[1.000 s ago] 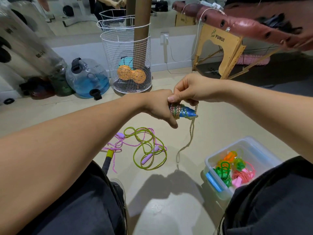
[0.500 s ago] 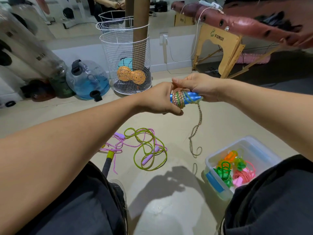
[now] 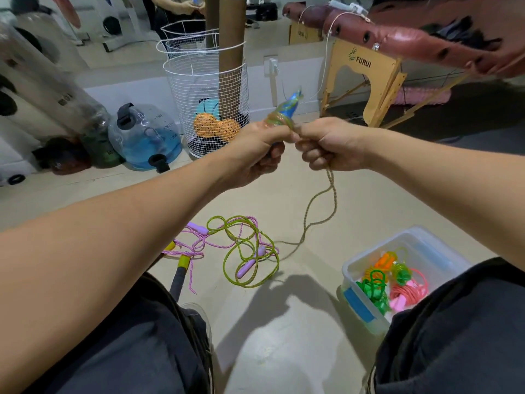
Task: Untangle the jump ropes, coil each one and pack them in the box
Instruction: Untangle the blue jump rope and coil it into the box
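From the head view, the left hand [image 3: 257, 150] is closed tight around blue handles [image 3: 287, 109] with rope wound round them. The right hand [image 3: 331, 147], touching it, is closed on the braided rope [image 3: 319, 211], which hangs down to the floor. Below the left hand lies a green and pink rope tangle [image 3: 241, 248]. Below the right hand sits the clear box [image 3: 380, 251], holding coiled ropes [image 3: 389, 282].

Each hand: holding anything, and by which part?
Left hand grips the blue handles at their lower end, below the wound turns. Right hand pinches the same rope's free length right beside the handles.
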